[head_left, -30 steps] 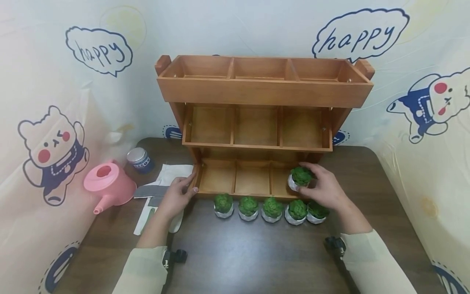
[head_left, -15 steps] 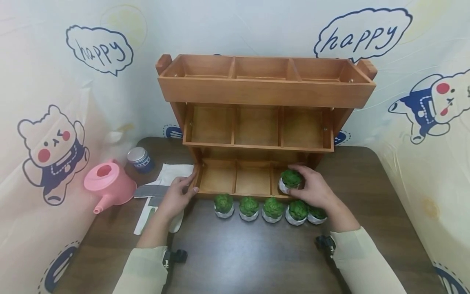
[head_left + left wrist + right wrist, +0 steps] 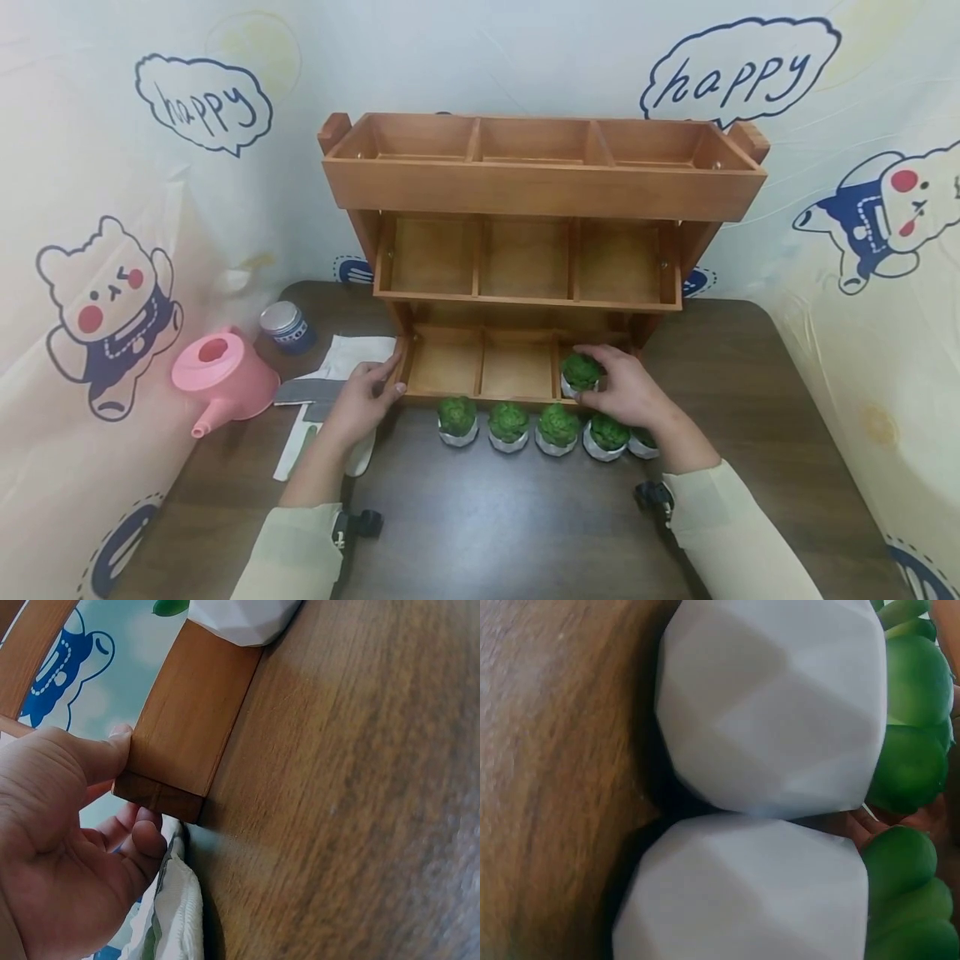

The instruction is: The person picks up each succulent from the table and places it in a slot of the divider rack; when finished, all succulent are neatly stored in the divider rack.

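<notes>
A small succulent in a white faceted pot (image 3: 580, 375) is in my right hand (image 3: 626, 387), thumb and fingers around it, inside the right compartment of the bottom tier. That tier belongs to a three-tier wooden plant stand (image 3: 543, 190). My left hand (image 3: 363, 402) grips the stand's lower left front corner; the left wrist view shows the thumb on the front board (image 3: 191, 712) and fingers at its end. Several more potted succulents (image 3: 557, 427) stand in a row before the stand. Two of their white pots (image 3: 772, 705) fill the right wrist view, mostly hiding the right hand.
A pink watering can (image 3: 225, 375) stands on the left of the dark wooden table (image 3: 480, 533), with a blue jar (image 3: 287, 327) behind it. White-and-grey gloves (image 3: 360, 354) lie under the left forearm. Patterned cloth hangs around the table.
My right hand has moved left and slightly down with the succulent, from the right end of the bottom tier toward the divider. My left hand stays on the stand's corner.
</notes>
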Demonstrator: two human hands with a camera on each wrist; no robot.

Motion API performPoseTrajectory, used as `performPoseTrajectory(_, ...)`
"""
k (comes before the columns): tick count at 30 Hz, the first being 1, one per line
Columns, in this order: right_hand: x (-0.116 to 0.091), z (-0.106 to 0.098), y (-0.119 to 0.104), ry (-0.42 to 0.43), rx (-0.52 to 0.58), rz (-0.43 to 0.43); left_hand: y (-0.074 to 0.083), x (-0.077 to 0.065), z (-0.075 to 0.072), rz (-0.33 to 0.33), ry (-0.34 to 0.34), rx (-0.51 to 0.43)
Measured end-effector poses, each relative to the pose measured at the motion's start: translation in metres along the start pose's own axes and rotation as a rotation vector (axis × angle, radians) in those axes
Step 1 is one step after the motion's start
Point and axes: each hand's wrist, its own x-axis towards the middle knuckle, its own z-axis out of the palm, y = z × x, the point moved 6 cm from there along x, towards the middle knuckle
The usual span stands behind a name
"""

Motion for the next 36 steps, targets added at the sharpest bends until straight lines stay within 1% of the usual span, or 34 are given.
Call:
performPoseTrajectory(2,0.000,0.000,0.000,-0.006,-0.004,-0.004,0.001,0.000,0.000,-0.004,-0.002,-0.005)
performPoseTrajectory(7,-0.001,0.000,0.000,-0.051,-0.007,-0.022,0.002,-0.001,0.000,-0.015,-0.012,-0.011)
performPoseTrajectory(14,-0.005,-0.001,0.003,-0.100,0.002,-0.019,0.000,-0.002,0.000,-0.021,-0.015,-0.002)
performPoseTrajectory(19,-0.011,-0.004,0.005,-0.089,0.013,-0.025,0.000,-0.001,0.000,-0.013,-0.013,0.002)
performPoseTrajectory(26,-0.017,-0.009,0.004,-0.044,0.043,-0.048,-0.001,-0.002,-0.001,-0.018,-0.010,-0.007)
performPoseTrajectory(36,-0.028,-0.013,0.009,-0.033,0.143,-0.037,-0.001,-0.001,0.001,-0.016,-0.014,-0.008)
